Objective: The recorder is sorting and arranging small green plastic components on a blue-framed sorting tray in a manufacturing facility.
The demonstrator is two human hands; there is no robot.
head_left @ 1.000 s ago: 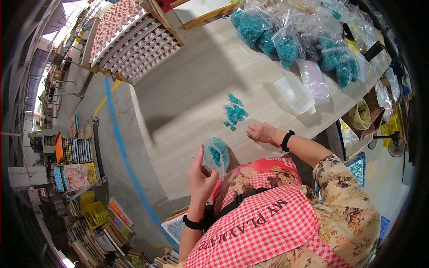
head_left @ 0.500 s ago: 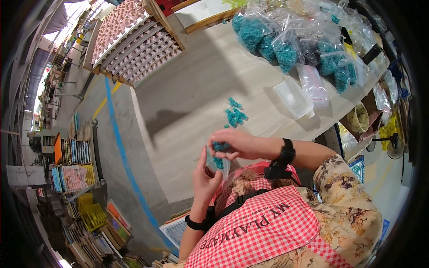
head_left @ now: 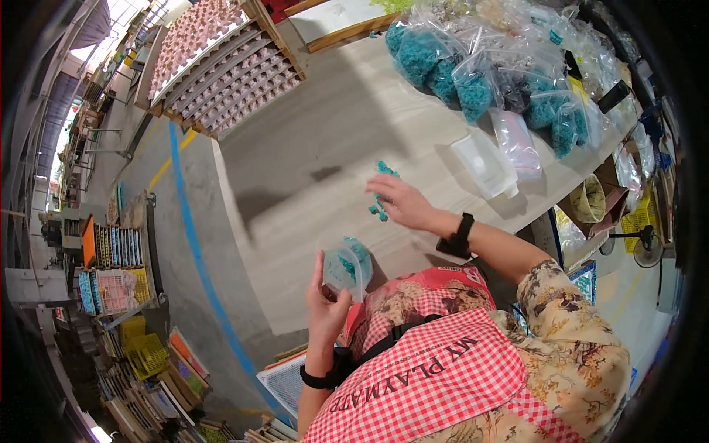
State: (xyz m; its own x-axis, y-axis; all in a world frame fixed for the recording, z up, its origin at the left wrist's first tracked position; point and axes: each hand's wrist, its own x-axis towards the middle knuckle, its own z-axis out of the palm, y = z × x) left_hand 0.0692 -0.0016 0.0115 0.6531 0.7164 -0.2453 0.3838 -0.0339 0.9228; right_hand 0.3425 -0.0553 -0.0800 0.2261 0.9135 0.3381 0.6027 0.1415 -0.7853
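Note:
My left hand (head_left: 325, 306) holds up a small clear plastic bag (head_left: 346, 266) with a few teal pieces inside, close to my chest. My right hand (head_left: 402, 203) reaches out over the pale wooden table (head_left: 310, 148), fingers spread above a small heap of loose teal pieces (head_left: 381, 190); whether it grips any piece cannot be told. Both wrists wear black bands.
Several clear bags full of teal pieces (head_left: 473, 70) crowd the table's far right. Two flat empty clear bags (head_left: 498, 155) lie beside them. A wooden rack of pinkish items (head_left: 221, 66) stands at the table's far left. Shelves with coloured crates (head_left: 118, 288) line the floor at left.
My right hand was at the heap, came to the bag held by my left hand, and has moved back out to the loose teal pieces. The left hand stayed put with the bag.

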